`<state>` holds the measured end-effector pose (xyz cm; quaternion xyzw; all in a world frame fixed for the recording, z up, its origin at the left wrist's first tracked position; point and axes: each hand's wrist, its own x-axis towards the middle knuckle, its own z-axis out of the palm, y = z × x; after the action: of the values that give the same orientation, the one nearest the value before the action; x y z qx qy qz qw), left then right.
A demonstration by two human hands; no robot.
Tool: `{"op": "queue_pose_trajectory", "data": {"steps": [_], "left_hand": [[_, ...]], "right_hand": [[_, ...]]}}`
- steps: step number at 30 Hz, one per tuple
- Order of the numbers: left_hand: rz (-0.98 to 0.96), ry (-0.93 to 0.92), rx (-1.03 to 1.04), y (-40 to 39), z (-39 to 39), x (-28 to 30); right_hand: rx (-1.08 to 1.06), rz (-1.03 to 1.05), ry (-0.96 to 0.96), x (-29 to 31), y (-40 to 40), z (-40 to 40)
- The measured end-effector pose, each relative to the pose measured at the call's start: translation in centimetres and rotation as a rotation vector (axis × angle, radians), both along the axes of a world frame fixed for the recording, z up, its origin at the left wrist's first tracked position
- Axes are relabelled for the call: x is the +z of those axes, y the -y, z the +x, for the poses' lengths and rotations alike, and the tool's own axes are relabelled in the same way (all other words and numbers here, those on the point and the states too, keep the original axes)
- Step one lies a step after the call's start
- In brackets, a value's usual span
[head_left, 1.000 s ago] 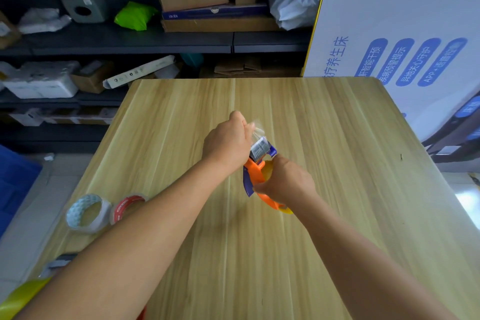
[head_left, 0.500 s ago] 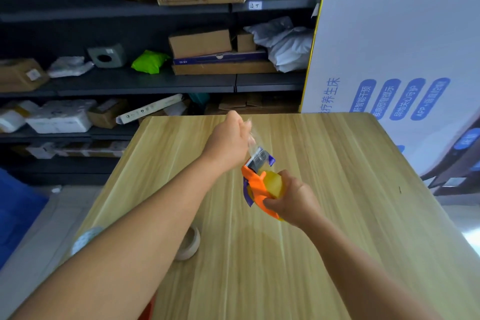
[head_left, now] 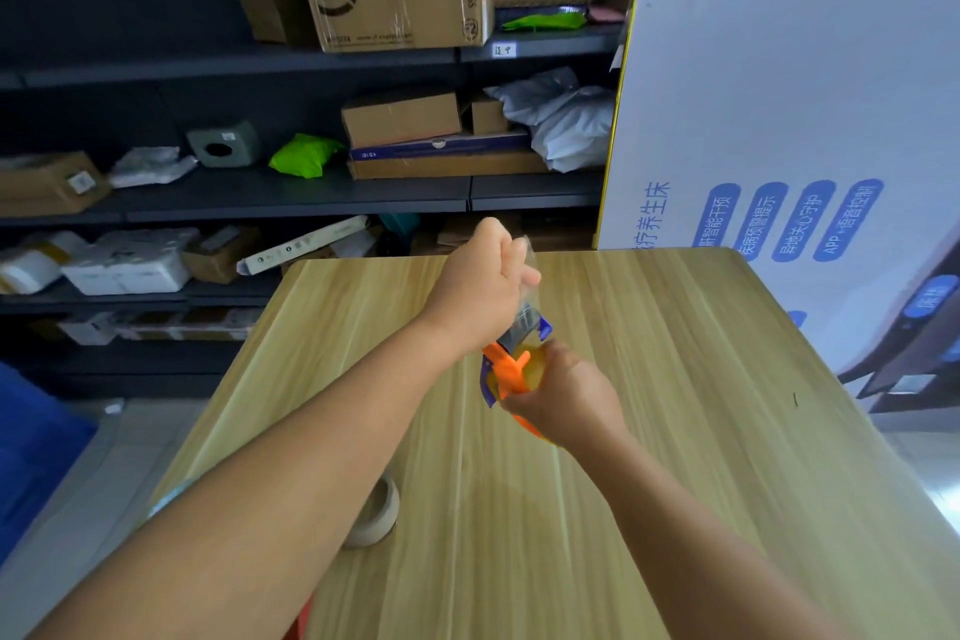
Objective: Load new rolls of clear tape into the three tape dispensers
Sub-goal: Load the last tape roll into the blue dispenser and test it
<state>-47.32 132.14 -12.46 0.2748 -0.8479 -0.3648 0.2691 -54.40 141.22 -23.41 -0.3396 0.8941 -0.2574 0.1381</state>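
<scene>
An orange tape dispenser (head_left: 503, 368) with a blue guard and a clear tape roll in it is held above the wooden table (head_left: 649, 379). My right hand (head_left: 563, 392) grips its body from the right. My left hand (head_left: 480, 283) is just above and left of it, fingers closed on the free end of the clear tape (head_left: 529, 270), which stretches up from the dispenser's metal blade. A pale tape roll (head_left: 376, 515) lies on the table, half hidden under my left forearm.
Dark shelves (head_left: 291, 192) with cardboard boxes and parcels stand behind the table. A large white printed board (head_left: 779, 130) leans at the right. A red object (head_left: 301, 624) peeks out at the bottom under my left arm.
The view has tilted upward, showing more shelves. My left hand has drawn the tape end further up from the dispenser. The rolls at the table's left have dropped out of sight.
</scene>
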Motion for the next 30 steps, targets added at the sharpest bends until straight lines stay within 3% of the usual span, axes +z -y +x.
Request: {"op": "queue_pose_trajectory", "data": {"steps": [2, 9, 14, 23, 27, 30], "left_hand": [[-0.114, -0.036, 0.041, 0.6, 0.1, 0.7], [-0.168, -0.038, 0.049, 1.7, 0.2, 2.3], [0.145, -0.069, 0.123, 2.3, 0.3, 2.1], [0.4, -0.197, 0.222, 4.0, 1.3, -0.9], [0.452, -0.154, 0.18, 4.3, 2.0, -1.4], [0.673, -0.2, 0.132, 4.6, 2.4, -1.5]], "right_hand": [[-0.024, -0.031, 0.062, -0.5, -0.7, -0.2], [-0.068, -0.226, 0.208, -0.9, -2.2, -1.1], [-0.093, -0.34, 0.29, -0.8, -2.9, -1.4], [-0.064, -0.336, 0.426, -0.4, -3.9, -1.2], [-0.017, -0.307, 0.481, 0.0, -3.9, -1.2], [0.012, -0.294, 0.499, 0.4, -3.9, -1.4]]}}
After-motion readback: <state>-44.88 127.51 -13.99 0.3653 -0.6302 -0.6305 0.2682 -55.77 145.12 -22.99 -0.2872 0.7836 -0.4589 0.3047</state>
